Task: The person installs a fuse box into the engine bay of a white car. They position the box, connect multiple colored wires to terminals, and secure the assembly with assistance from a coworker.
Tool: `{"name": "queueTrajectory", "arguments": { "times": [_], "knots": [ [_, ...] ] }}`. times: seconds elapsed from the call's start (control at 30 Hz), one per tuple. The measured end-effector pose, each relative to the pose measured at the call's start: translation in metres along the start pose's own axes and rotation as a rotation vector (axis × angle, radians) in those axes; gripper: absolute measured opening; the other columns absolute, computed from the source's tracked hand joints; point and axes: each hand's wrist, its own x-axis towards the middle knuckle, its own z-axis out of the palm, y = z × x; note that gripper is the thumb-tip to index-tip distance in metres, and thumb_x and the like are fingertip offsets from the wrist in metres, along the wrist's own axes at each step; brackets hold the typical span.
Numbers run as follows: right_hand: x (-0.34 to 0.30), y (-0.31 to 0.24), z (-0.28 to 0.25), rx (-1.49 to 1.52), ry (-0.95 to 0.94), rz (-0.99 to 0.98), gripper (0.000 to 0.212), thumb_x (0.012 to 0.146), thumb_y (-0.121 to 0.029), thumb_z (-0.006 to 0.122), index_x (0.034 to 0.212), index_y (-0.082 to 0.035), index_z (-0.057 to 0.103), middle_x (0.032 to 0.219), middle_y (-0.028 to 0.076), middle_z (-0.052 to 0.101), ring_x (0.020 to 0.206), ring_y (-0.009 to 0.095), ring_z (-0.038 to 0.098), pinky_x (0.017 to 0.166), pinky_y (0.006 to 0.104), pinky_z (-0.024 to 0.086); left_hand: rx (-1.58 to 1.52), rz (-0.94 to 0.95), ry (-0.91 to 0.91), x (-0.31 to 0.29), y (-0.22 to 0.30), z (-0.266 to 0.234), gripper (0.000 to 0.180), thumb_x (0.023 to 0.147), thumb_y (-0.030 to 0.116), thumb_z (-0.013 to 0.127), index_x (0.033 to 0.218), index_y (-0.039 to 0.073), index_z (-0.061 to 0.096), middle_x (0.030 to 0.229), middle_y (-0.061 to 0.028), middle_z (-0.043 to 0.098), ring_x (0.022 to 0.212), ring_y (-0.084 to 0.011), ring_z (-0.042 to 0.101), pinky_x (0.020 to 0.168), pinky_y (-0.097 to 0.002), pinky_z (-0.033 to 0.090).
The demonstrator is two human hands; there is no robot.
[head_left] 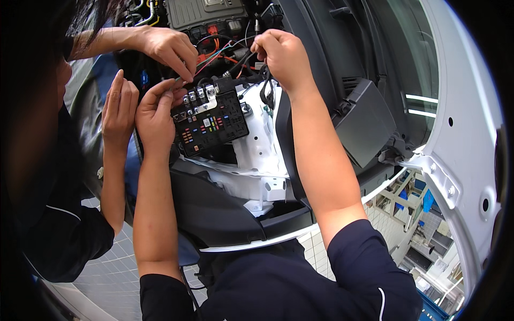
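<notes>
A black fuse box [219, 125] with small coloured fuses and a row of metal terminals lies tilted in the engine bay. My left hand [156, 115] is closed in a pinch at its upper left corner; what the fingertips hold is too small to make out. Thin red, green and white wires [210, 60] stretch between the two sides. On the right, my right hand [285, 60] is curled, thumb and forefinger pinching a thin dark wire [247, 58]. A co-worker's hand [170, 51] reaches down to my left fingertips, partly hiding them. Their other hand [119, 109] is held up beside my left wrist.
A white metal body panel [257, 147] lies under the fuse box. Orange cables [235, 60] and a large grey finned housing [206, 13] sit at the back. A black plastic cover [364, 125] stands at the right, beside the white car body [460, 85].
</notes>
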Motion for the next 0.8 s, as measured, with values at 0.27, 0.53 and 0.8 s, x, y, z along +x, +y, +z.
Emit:
{"name": "queueTrajectory", "arguments": {
  "times": [0.27, 0.53, 0.8],
  "knots": [
    [-0.001, 0.01, 0.009, -0.026, 0.019, -0.065, 0.028, 0.09, -0.023, 0.066, 0.076, 0.0, 0.072, 0.062, 0.001, 0.061, 0.059, 0.009, 0.053, 0.058, 0.028, 0.044, 0.008, -0.097, 0.175, -0.008, 0.033, 0.016, 0.035, 0.105, 0.004, 0.053, 0.14, -0.003, 0.056, 0.14, -0.0194, 0.063, 0.116, -0.0245, 0.07, 0.095, -0.0308, 0.057],
    [-0.001, 0.007, 0.013, -0.038, -0.19, 0.096, 0.021, 0.096, -0.019, 0.063, 0.084, -0.004, 0.071, 0.076, 0.0, 0.068, 0.069, 0.006, 0.055, 0.064, 0.0234, 0.045, 0.245, -0.104, 0.054, -0.092, 0.068, 0.029, 0.064, 0.102, 0.012, 0.057, 0.16, -0.001, 0.032, 0.158, -0.0222, 0.045, 0.128, -0.0275, 0.062, 0.107, -0.0357, 0.047],
    [-0.003, 0.004, 0.016, -0.128, -0.243, 0.074, 0.019, 0.097, -0.019, 0.064, 0.09, -0.003, 0.071, 0.083, 0.003, 0.072, 0.074, 0.009, 0.059, 0.07, 0.0249, 0.05, 1.105, 0.261, -0.231, -0.173, 0.097, -0.055, 0.027, 0.089, 0.02, 0.076, 0.106, 0.0, 0.067, 0.128, -0.0201, 0.071, 0.121, -0.0387, 0.066, 0.105, -0.0449, 0.048]
  ]
}}
